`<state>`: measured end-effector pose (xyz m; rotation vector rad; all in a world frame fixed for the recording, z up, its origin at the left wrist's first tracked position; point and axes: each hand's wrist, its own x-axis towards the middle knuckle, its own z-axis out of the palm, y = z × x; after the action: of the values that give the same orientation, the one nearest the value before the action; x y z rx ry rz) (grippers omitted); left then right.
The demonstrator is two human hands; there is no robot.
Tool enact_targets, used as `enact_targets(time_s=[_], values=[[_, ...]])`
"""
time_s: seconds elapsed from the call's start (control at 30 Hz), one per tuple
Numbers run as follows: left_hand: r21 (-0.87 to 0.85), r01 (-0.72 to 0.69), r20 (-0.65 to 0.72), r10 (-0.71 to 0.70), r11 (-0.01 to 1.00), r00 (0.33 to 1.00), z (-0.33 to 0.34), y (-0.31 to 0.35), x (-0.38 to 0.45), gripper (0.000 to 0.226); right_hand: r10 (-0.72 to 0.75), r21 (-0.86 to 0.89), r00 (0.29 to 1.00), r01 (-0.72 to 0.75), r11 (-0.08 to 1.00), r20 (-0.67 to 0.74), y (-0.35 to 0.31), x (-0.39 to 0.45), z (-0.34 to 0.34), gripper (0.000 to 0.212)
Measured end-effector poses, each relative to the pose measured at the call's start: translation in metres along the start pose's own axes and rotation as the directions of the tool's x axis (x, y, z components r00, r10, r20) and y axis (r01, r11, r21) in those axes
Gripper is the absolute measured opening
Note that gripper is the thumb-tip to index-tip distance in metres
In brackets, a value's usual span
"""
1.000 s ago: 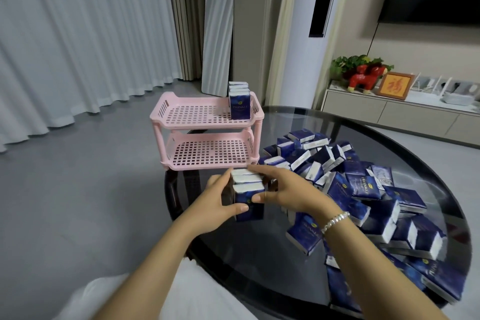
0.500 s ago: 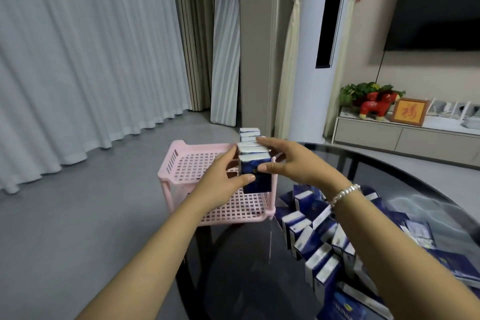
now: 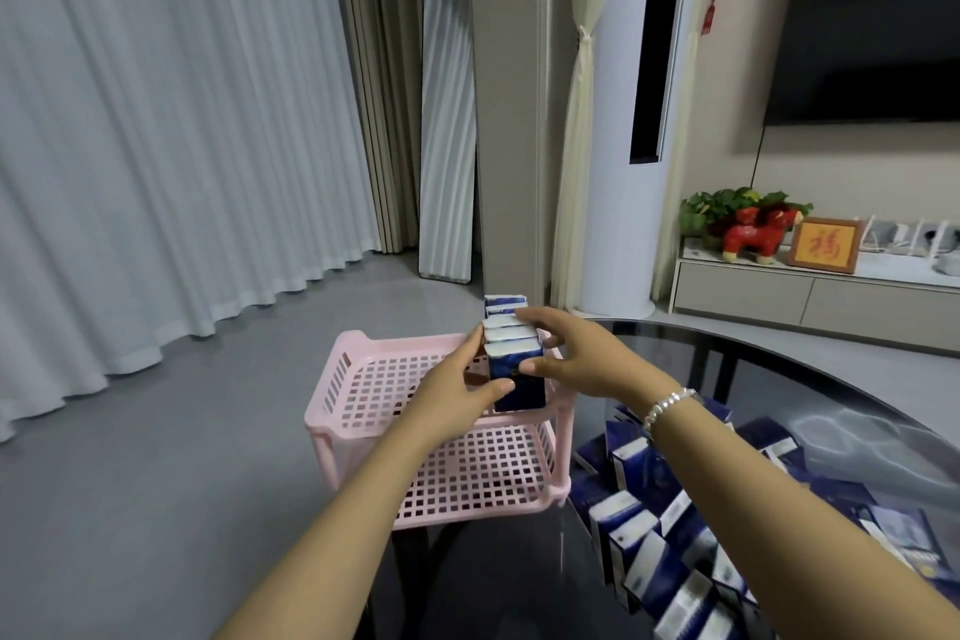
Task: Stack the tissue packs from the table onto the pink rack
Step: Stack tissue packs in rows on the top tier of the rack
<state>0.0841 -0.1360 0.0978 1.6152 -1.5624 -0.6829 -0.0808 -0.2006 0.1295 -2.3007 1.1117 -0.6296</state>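
both hands' fingers (image 3: 535,368) clamp upright tissue packs (image 3: 514,369) over the pink rack (image 3: 363,379) — loose packs (image 3: 644,525) crowd the table (image 3: 831,405).

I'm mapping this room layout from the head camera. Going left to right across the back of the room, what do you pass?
White curtain → leaning mirror → tall white floor unit → red toy animal → framed picture.

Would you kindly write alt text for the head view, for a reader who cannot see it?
Both hands, left and right, grip a bunch of blue tissue packs over the top shelf of a pink rack, next to packs already there. More packs lie on the glass table.
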Motion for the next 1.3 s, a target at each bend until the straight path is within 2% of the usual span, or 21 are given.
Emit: enact_targets(time_s=[0.27,0.4,0.47,0.6,0.77,0.93,1.1,1.2,1.3], values=[[0.221,-0.008,0.083,-0.01,0.975,0.997,0.004,-0.007,0.011,0.083,0.047,-0.169,0.999,-0.042,0.985,0.028,0.008,0.004,0.005,0.065],[0.276,-0.069,0.154,0.027,0.959,0.988,0.002,-0.001,0.013,0.097,0.003,-0.225,0.997,0.015,0.974,0.08,0.003,0.0,0.001,0.06],[0.317,-0.114,0.198,0.052,0.942,0.979,0.0,0.001,0.014,0.092,0.006,-0.22,0.994,0.019,0.975,0.111,0.004,-0.001,0.0,0.061],[0.306,-0.136,0.21,0.072,0.942,0.975,0.001,-0.002,0.015,0.081,0.031,-0.141,0.983,-0.006,0.99,0.179,0.008,-0.005,0.002,0.056],[0.214,-0.082,0.247,0.027,0.973,0.969,-0.003,0.001,0.013,0.076,0.002,-0.121,0.985,0.02,0.992,0.174,0.012,-0.007,0.008,0.057],[0.076,-0.003,0.158,-0.009,0.997,0.987,0.011,0.001,0.008,0.062,0.013,0.08,0.994,-0.022,0.997,0.112,0.016,-0.01,0.017,0.057],[0.042,0.062,0.19,-0.069,0.997,0.979,0.017,0.005,0.005,0.059,0.043,0.273,0.993,-0.073,0.959,0.112,0.017,-0.018,0.025,0.053],[0.027,0.056,0.18,-0.06,0.998,0.982,0.015,0.008,0.003,0.061,0.042,0.331,0.994,-0.074,0.941,0.103,0.016,-0.02,0.024,0.051],[-0.006,0.001,0.103,0.0,1.0,0.995,0.017,0.007,-0.004,0.064,0.018,0.342,0.998,-0.04,0.939,0.068,0.014,-0.026,0.024,0.05]])
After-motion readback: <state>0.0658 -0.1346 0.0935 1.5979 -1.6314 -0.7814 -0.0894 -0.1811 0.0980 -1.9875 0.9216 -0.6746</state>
